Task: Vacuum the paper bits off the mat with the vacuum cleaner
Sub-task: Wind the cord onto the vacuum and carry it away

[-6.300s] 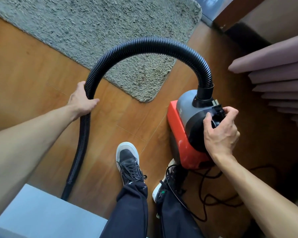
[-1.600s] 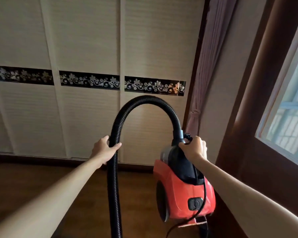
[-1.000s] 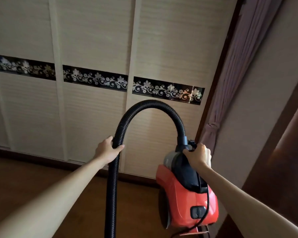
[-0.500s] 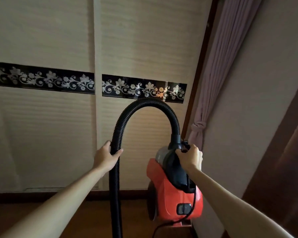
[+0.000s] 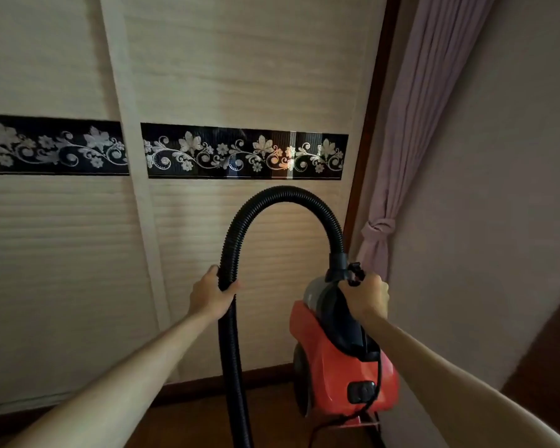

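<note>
A red vacuum cleaner [image 5: 333, 370] with a grey and black top hangs off the floor at lower centre-right. My right hand [image 5: 366, 297] grips its black carry handle from above. A ribbed black hose [image 5: 240, 234] arches up from the vacuum's top and drops down the left side, out of the bottom of the frame. My left hand [image 5: 209, 294] is wrapped around that hose at about handle height. The black power cord [image 5: 374, 392] dangles down the vacuum's back. The mat and the paper bits are out of view.
Beige slatted wardrobe doors [image 5: 233, 76] with a black floral band [image 5: 243, 151] fill the wall straight ahead. A tied pink curtain [image 5: 411, 130] hangs at the right beside a plain wall [image 5: 505, 189]. Dark wood floor [image 5: 181, 425] shows along the bottom.
I have lifted the vacuum from the floor by the mat and now face the wardrobe. Over the last second the view shifted; both hands keep their holds.
</note>
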Available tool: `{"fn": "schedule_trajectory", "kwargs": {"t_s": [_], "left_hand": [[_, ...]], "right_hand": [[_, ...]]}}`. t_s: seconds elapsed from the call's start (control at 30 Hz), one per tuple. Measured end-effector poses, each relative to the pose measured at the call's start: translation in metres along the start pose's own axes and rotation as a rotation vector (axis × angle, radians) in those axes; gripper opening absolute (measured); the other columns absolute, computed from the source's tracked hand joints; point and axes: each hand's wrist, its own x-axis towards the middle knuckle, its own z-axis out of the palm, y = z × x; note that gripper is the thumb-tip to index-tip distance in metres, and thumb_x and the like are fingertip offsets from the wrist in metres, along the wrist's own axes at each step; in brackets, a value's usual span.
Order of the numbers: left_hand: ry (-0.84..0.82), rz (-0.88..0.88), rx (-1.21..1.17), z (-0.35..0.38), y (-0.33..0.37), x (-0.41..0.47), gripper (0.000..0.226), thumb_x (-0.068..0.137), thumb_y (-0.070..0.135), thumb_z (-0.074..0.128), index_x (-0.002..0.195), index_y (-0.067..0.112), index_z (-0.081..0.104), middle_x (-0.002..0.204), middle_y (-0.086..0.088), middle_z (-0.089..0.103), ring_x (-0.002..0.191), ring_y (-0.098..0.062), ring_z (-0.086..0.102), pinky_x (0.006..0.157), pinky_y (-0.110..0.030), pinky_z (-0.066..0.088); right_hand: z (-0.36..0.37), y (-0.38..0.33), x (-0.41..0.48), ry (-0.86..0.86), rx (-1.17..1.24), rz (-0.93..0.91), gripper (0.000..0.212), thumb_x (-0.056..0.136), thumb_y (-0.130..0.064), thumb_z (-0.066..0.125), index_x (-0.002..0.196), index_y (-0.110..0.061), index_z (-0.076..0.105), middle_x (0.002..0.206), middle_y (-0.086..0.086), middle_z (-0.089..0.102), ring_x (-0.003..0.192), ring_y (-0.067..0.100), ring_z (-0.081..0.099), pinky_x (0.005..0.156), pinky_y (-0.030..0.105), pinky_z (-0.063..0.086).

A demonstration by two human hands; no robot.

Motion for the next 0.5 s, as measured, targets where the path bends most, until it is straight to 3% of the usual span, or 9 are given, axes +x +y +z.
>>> {"fn": "schedule_trajectory", "kwargs": {"t_s": [0.17,0.3,0.4,0.5], "left_hand": [[-0.049,0.059,0.011,0.038,-0.009,0.080,0.022,0.092,0.033,0.066,0.100,0.017,0.054,0.084,0.007,0.061,0.073,-0.017,0.063,0.059,-0.029,0.049],[-0.070,0.081,-0.008,0.059,-0.013,0.127,0.018,0.092,0.028,0.066,0.102,0.017,0.055,0.087,0.007,0.062,0.067,-0.006,0.057,0.051,-0.021,0.041],[-0.083,0.088,-0.013,0.072,-0.015,0.161,0.020,0.091,0.029,0.067,0.103,0.017,0.057,0.089,0.004,0.065,0.071,-0.012,0.062,0.057,-0.026,0.047],[-0.126,0.114,-0.040,0.088,-0.016,0.192,0.023,0.088,0.031,0.070,0.103,0.017,0.059,0.090,0.002,0.069,0.076,-0.018,0.066,0.067,-0.033,0.055]], "right_hand": [[0.039,0.005,0.061,0.019,-0.052,0.049,0.034,0.084,-0.026,0.070,0.103,0.000,0.063,0.086,0.009,0.058,0.085,0.035,0.064,0.072,0.045,0.058],[0.061,0.004,0.098,0.033,-0.059,0.061,0.034,0.085,-0.025,0.069,0.106,0.000,0.062,0.090,0.011,0.062,0.082,0.031,0.062,0.069,0.040,0.057],[0.068,0.003,0.123,0.066,-0.071,0.066,0.034,0.085,-0.025,0.069,0.107,-0.001,0.062,0.091,0.012,0.064,0.082,0.031,0.062,0.067,0.038,0.055],[0.070,0.003,0.140,0.104,-0.081,0.086,0.026,0.086,-0.021,0.068,0.103,-0.002,0.062,0.074,-0.001,0.053,0.073,0.024,0.053,0.064,0.032,0.045]]}}
